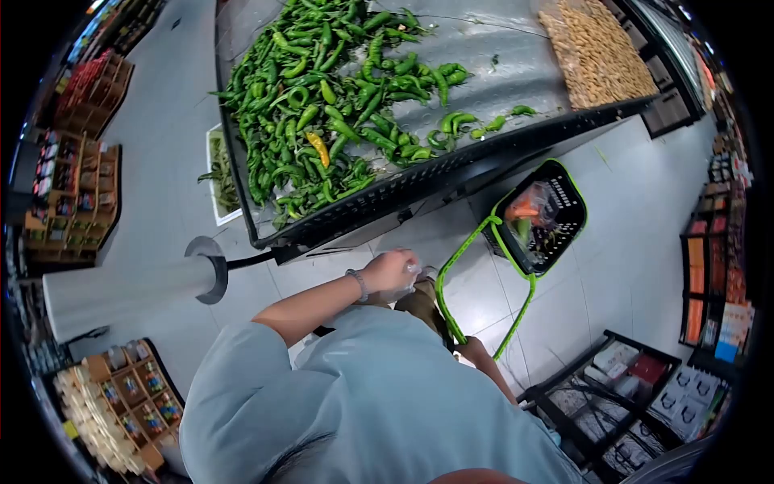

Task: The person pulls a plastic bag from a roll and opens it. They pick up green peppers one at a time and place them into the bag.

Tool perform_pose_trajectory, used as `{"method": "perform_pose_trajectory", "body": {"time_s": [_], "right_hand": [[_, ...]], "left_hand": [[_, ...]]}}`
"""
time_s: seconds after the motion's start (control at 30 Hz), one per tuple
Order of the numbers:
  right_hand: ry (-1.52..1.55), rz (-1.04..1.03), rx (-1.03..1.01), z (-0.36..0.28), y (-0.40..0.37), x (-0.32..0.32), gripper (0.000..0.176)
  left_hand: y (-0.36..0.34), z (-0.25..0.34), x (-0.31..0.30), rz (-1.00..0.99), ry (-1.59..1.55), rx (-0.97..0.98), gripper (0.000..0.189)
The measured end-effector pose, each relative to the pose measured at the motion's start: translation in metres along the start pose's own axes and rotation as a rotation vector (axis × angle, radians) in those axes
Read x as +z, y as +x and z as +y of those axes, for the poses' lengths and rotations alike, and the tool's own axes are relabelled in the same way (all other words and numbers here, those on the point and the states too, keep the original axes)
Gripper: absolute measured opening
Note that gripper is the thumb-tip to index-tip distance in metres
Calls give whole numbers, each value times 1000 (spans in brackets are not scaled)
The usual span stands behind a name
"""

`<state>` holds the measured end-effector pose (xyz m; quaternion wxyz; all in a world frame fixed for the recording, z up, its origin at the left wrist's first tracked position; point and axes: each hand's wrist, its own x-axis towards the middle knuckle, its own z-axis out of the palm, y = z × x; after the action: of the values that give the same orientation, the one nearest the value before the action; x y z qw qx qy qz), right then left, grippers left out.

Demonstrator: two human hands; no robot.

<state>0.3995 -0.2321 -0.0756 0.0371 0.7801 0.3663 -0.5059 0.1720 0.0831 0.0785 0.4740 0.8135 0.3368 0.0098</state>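
Note:
My left hand (390,272), a beaded bracelet at its wrist, is closed around a crumpled clear plastic bag (414,267) in front of my body. Low at my right side, my right hand (474,350) grips the bright green handle (451,274) of a black shopping basket (574,211). Inside the basket lie a clear bag with orange produce (526,208) and something green; the bags partly hide what they contain. Beyond both hands, a heap of green chili peppers (322,113) covers the left part of the display stand, with one yellow-orange pepper (318,148) among them.
The black stand edge (451,157) runs between me and the peppers. Peanuts (601,56) fill its right end. A large roll of plastic bags (133,292) sticks out at left. A white crate (219,177) sits by the stand; a black rack (621,387) stands at lower right.

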Motion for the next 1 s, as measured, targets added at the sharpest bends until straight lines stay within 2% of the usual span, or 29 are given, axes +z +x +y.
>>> {"method": "perform_pose_trajectory", "body": {"time_s": [0.03,0.1,0.13,0.2,0.23,0.27,0.3,0.37,0.43,0.5,0.53,0.63,0.67,0.7,0.73,0.77,0.8,0.83,0.87,0.9,0.93,0.97,1.0], "right_hand": [[91,-66,-82,2,11,-13,38],[-6,-165,-137,-7,25,-50,34],[28,-197,-147,-18,28,-69,39],[84,-272,-115,-14,54,-80,55],[206,-329,-75,-12,63,-81,61],[281,-395,1,-4,69,-85,60],[349,-457,77,-14,62,-101,59],[350,-521,122,-14,65,-114,52],[362,-625,125,2,82,-115,45],[394,-765,90,45,129,-92,41],[568,-694,159,57,140,-81,27],[526,-524,29,-21,61,-144,25],[251,-362,-388,20,134,-118,26],[221,114,-509,11,145,-108,29],[708,239,-379,-16,151,-112,31],[888,49,-338,-66,114,-156,40],[1151,-105,-413,-102,94,-181,43],[1292,-327,-375,-138,60,-209,45],[1431,-548,-338,-168,29,-233,47],[1435,-621,-387,-183,16,-243,47],[1438,-690,-442,-192,6,-249,48],[1341,-657,-501,-198,-3,-253,47],[1265,-597,-571,-206,-8,-258,46]], "left_hand": [[-7,9,-11,7,-85,-88,23],[-15,25,-35,30,-244,-241,23],[-21,67,-64,-51,-250,-372,22],[-24,82,-68,78,-531,-195,24],[-25,91,-68,143,-673,-93,25],[-24,101,-69,177,-860,-62,28],[-25,113,-71,230,-961,51,33],[-29,140,-71,377,-1183,62,37],[-35,145,-63,408,-1440,122,45],[-39,146,-57,458,-1445,152,43],[-41,148,-55,481,-1475,167,43],[-45,150,-50,525,-1591,210,45],[-48,148,-49,530,-1642,219,45],[-49,145,-50,530,-1691,229,45],[-50,144,-50,518,-1767,261,43],[-49,140,-50,517,-1828,318,43],[-48,137,-50,510,-1890,366,44],[-48,135,-51,494,-1955,407,44],[-45,134,-54,577,-1933,336,45],[-44,134,-59,483,-2045,311,46],[-44,133,-63,495,-2055,278,47],[-42,130,-70,503,-2056,245,47],[-36,119,-77,607,-1904,261,48]]}}
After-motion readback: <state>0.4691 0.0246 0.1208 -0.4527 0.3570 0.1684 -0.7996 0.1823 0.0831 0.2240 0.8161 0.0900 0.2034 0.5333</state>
